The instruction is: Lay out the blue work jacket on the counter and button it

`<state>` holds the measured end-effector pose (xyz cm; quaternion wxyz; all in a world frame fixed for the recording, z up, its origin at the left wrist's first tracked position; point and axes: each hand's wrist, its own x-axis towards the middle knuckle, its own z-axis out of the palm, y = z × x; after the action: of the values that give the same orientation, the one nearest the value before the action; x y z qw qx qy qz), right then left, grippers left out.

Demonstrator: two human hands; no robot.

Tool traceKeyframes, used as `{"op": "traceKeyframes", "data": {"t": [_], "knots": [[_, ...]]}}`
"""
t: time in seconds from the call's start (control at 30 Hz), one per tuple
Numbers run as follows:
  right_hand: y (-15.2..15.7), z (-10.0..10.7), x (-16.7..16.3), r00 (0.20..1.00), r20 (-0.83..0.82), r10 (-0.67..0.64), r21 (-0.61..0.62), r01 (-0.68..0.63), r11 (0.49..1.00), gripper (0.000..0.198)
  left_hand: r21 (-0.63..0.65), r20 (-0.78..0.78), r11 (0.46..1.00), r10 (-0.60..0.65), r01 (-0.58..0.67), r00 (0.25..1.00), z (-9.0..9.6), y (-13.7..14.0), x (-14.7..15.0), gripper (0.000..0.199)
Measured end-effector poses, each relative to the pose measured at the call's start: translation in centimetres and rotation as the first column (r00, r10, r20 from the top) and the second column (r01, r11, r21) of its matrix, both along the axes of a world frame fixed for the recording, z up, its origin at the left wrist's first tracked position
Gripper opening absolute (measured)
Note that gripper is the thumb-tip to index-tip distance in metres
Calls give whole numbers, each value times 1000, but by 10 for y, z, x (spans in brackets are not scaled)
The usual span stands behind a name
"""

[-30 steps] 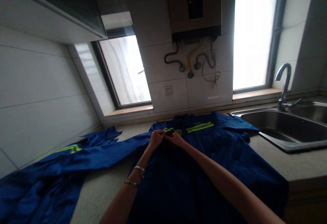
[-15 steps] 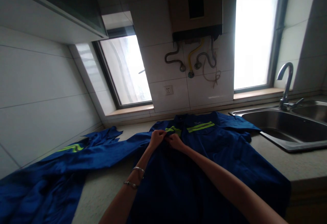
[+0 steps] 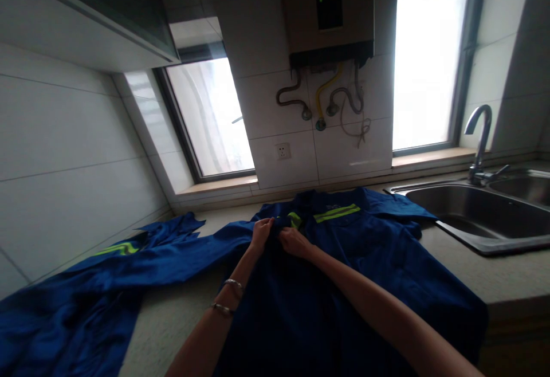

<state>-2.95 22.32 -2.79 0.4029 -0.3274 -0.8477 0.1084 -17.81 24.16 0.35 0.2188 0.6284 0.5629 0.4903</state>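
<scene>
A blue work jacket [image 3: 369, 268] with yellow-green reflective stripes lies spread flat on the counter [image 3: 485, 271], collar toward the wall. My left hand [image 3: 260, 234] and my right hand [image 3: 293, 242] meet at the chest, just below the collar, both pinching the front edge of the fabric. The fingertips are partly hidden in the cloth folds. Two bracelets sit on my left wrist. A long blue sleeve [image 3: 141, 265] of the jacket stretches out to the left across the counter.
A steel sink [image 3: 472, 216] with a curved tap [image 3: 480, 142] lies at the right. A wall heater [image 3: 329, 16] with hoses hangs above a socket [image 3: 282, 151]. Windows stand left and right of it. The counter's front edge runs at lower right.
Both hands have shifted slightly at the chest of the jacket, bunching the fabric so that it covers more of the left reflective stripe.
</scene>
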Motion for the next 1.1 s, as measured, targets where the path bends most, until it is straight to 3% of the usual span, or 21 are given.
{"op": "traceKeyframes", "data": {"t": [0.1,0.2,0.3,0.37,0.43,0.5,0.6,0.7,0.77,0.83,0.9,1.1], "knots": [[-3,2,1,1000,-3,23,-10,-23,1000,24,-29,52,999,15,-14,999,-2,0,-3,45],[-2,6,6,994,-76,81,-167,-93,982,33,-27,81,1000,5,-3,997,4,-2,-3,43],[5,17,18,968,-116,224,-414,-252,875,40,68,39,997,42,-45,998,16,-7,3,36],[14,30,32,955,-118,274,-486,-296,822,42,150,13,986,77,-78,997,24,-13,10,31],[24,44,55,974,-130,186,-436,-225,872,41,223,-11,969,109,-104,994,33,-22,18,27],[34,55,88,992,-124,-7,-299,-31,954,35,305,-50,943,155,-133,987,40,-31,25,23],[45,54,152,971,52,-231,-128,236,963,19,433,-120,893,196,-126,973,51,-47,37,21],[46,33,214,933,313,-180,-186,246,951,26,493,-180,869,152,-44,972,58,-62,53,21],[44,17,241,936,347,-67,-253,162,954,36,498,-213,867,107,13,971,59,-70,66,22],[39,7,256,951,309,-27,-273,115,955,41,486,-233,871,55,67,971,59,-78,78,23],[35,3,259,954,293,-67,-248,143,958,39,467,-244,877,0,118,970,56,-85,90,23],[27,7,244,906,334,-260,-30,286,958,25,372,-298,893,-143,253,944,35,-90,126,25]]}}
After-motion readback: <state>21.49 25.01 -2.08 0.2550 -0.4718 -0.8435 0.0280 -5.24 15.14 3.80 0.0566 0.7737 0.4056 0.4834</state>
